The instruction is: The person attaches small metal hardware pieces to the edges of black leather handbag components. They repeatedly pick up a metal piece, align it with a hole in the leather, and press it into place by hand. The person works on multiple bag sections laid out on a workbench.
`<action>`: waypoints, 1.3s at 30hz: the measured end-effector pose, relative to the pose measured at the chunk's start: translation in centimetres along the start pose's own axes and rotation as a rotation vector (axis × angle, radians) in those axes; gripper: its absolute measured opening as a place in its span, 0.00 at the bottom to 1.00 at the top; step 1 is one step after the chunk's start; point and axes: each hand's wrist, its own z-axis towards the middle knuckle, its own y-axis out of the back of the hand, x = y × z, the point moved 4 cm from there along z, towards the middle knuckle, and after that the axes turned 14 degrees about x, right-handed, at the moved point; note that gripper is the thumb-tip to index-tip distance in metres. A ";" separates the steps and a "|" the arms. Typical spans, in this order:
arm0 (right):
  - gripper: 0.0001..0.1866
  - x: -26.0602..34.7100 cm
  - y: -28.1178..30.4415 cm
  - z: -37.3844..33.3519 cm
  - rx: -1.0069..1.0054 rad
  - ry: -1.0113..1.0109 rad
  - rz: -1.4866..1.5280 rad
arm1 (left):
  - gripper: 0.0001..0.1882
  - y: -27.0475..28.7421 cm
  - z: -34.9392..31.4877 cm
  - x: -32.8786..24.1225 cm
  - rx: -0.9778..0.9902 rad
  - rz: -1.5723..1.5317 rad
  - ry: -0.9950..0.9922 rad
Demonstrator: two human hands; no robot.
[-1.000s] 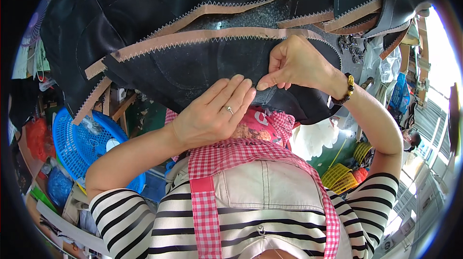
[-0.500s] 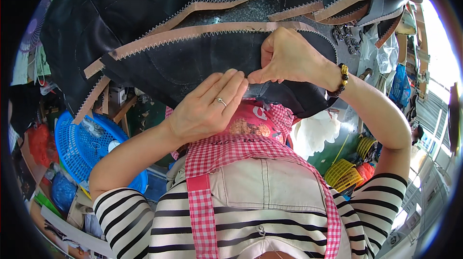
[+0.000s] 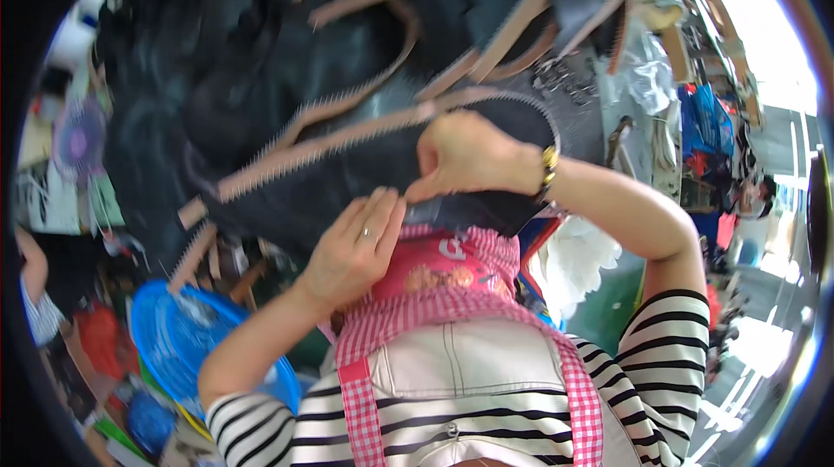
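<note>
A black leather piece [image 3: 343, 173] lies in front of me, its far edge bordered by a tan strip [image 3: 347, 134] with white zigzag stitching. At its near edge, my left hand [image 3: 358, 239] has its fingers held together on the leather; its thumb is hidden. Touching the left fingertips is the thumb of my right hand [image 3: 473, 157], whose other fingers are curled over the same piece. Both hands are closed on the leather at the near edge. Whatever may be between the fingertips is too small to tell.
More black leather pieces [image 3: 208, 93] with tan stitched strips are heaped beyond. Small dark metal parts [image 3: 565, 76] lie on the grey table at the right, near a clear plastic bag [image 3: 651, 76]. A blue basket [image 3: 174, 341] stands below left. Another person's arm [image 3: 33, 267] shows at far left.
The whole view has shifted and tilted, with some blur, so the leather and both hands sit lower and further left. Relative to the leather, the hands have hardly moved.
</note>
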 end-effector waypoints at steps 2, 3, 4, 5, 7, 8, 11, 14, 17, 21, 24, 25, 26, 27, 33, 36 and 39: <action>0.19 -0.7 0.9 -1.6 0.068 0.095 0.325 | 0.21 1.8 1.1 0.3 0.043 -0.038 -0.020; 0.17 -1.0 2.1 -2.8 -0.029 0.240 0.477 | 0.19 3.6 2.3 0.7 0.070 -0.104 -0.015; 0.18 -2.0 4.3 -4.5 -0.223 0.234 0.643 | 0.18 6.4 3.3 0.4 0.099 -0.178 0.018; 0.18 -3.1 6.0 -7.2 -0.400 0.327 0.616 | 0.17 9.2 4.1 -0.4 0.129 -0.268 0.045; 0.20 -6.8 7.0 -12.8 -0.333 0.266 0.470 | 0.12 14.4 8.2 -0.5 0.017 -0.397 -0.022; 0.17 -8.8 6.1 -14.6 -0.369 0.165 0.589 | 0.10 16.8 10.9 0.0 0.045 -0.375 -0.094; 0.12 -14.1 3.1 -15.7 -0.723 -0.169 0.456 | 0.11 23.3 19.7 1.8 -0.134 -0.402 -0.164; 0.13 -13.3 2.1 -12.0 -0.881 -0.147 0.195 | 0.10 26.9 26.3 7.5 -0.075 -0.877 -0.062; 0.10 -14.8 0.3 -10.6 -0.956 -0.324 0.055 | 0.11 22.3 32.6 11.1 0.005 -1.202 0.139; 0.08 -12.9 1.3 -8.9 -0.980 -0.199 0.035 | 0.15 14.0 33.2 21.2 -0.274 -1.289 0.399; 0.07 -13.0 0.7 -8.6 -1.001 -0.208 -0.046 | 0.14 12.6 32.7 20.8 -0.369 -1.183 0.362; 0.05 -12.7 0.4 -8.7 -0.999 -0.197 -0.133 | 0.14 14.3 31.5 19.5 -0.433 -0.790 0.405; 0.05 -13.0 -0.1 -9.2 -0.997 -0.203 -0.143 | 0.14 16.4 30.1 17.0 -0.476 -0.401 0.432; 0.05 -13.4 -0.7 -9.8 -1.000 -0.208 -0.150 | 0.12 17.4 28.1 13.3 -0.727 -0.156 0.309; 0.09 -7.7 -2.9 -13.3 -0.889 0.166 0.061 | 0.22 5.8 15.0 0.2 0.030 -0.732 0.242; 0.10 -3.1 -2.7 -13.3 -0.899 0.457 -0.036 | 0.09 2.4 11.8 -0.1 0.022 -1.236 0.305; 0.07 -2.1 -2.1 -13.4 -0.835 0.448 0.238 | 0.05 3.2 10.5 -0.4 -0.087 -1.288 0.364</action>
